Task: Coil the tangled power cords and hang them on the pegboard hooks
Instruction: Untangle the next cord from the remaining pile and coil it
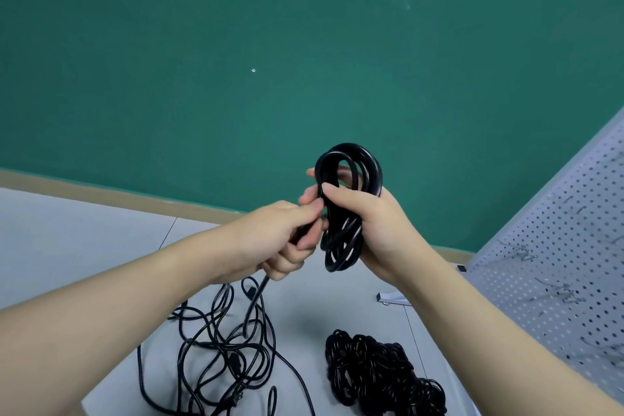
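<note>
Above the tabletop (101, 240): coiled black power cord (347, 206), clasped by right hand (374, 230) fingers. Left hand (287, 240) fingers pinch its loose tail beside the coil.

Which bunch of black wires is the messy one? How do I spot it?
Find the pale floor under the left hand. The loose tangle sprawls there in wide, open loops. The coiled pile beside it is packed tight.
</note>
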{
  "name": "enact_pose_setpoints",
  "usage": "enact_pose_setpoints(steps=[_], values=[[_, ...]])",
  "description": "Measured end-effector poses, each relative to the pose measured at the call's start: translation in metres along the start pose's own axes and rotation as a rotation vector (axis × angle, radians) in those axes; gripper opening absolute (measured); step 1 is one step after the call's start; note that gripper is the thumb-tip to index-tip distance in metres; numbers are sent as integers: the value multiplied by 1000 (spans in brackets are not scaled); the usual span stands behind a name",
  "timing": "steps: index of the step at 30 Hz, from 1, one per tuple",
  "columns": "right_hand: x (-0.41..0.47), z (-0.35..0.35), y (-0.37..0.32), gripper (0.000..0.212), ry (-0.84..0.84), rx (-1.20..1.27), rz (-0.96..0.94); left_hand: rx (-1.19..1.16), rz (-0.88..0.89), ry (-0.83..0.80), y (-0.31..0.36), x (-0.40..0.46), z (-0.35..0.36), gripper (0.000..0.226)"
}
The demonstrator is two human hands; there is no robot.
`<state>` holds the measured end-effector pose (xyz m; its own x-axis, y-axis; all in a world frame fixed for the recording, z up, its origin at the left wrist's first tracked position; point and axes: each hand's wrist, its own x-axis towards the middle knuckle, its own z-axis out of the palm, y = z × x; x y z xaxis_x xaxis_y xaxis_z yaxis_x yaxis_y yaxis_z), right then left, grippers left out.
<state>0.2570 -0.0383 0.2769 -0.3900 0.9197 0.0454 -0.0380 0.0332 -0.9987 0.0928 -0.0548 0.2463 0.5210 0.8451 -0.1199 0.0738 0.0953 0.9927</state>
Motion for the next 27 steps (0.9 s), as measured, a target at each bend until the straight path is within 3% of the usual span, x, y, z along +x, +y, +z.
enact_pose_setpoints(steps=[7, 13, 16, 19, 23, 27], values=[[5, -3, -17, 11, 98, 500, 66, 401, -1, 79, 1, 1, 2, 72], [11, -58, -37, 14, 330, 541, -30, 699, 0, 96, -4, -2, -27, 56], [10, -67, -31, 18, 390, 479, 22, 988, 167, 234, 1, -5, -47, 46], [11, -67, -35, 15, 461, 381, 61, 1002, 342, 406, 13, -12, -64, 43], [14, -64, -38, 30, 543, 129, 54, 1260, 675, 535, 20, -15, -56, 46], [10, -51, -32, 39, 464, -32, 81, 1254, 880, 577, 21, -14, -35, 32]])
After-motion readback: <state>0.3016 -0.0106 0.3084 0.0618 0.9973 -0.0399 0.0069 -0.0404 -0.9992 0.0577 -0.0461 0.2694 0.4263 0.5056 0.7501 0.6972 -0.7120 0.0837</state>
